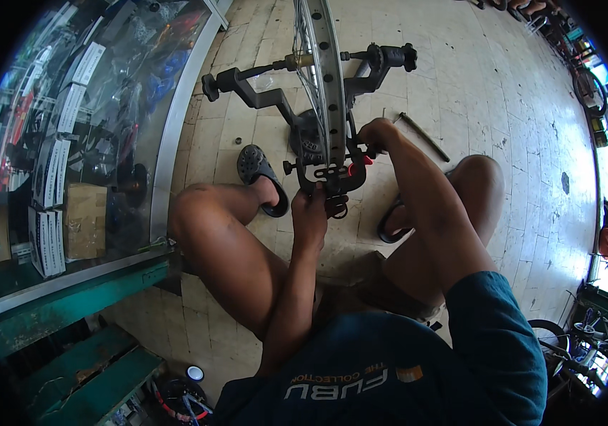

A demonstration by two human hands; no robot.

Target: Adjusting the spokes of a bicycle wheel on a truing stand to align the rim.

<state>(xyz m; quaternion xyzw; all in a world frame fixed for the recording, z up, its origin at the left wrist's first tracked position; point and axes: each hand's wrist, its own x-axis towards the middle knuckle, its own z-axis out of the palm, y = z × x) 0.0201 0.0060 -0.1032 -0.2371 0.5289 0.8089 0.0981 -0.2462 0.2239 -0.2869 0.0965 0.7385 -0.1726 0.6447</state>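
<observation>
Shirt (389,341): I see pale lettering (346,383).
Wheel rim (329,85): silver, holed, within black stand (270,99).
Left hand (309,214): curled around stand's near end.
Right hand (378,135): bent; grip I cannot tell.

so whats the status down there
Left-hand grip at bottom of black bracket; right-hand grip at its right side. Wheel upright between stand arms. Hammer-like tool on floor, apart from wheel.

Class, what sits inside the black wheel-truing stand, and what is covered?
Within the truing stand is a bicycle wheel: a silver rim, spokes and a brass-coloured hub. The rim covers part of the hub, which cannot be seen.
</observation>
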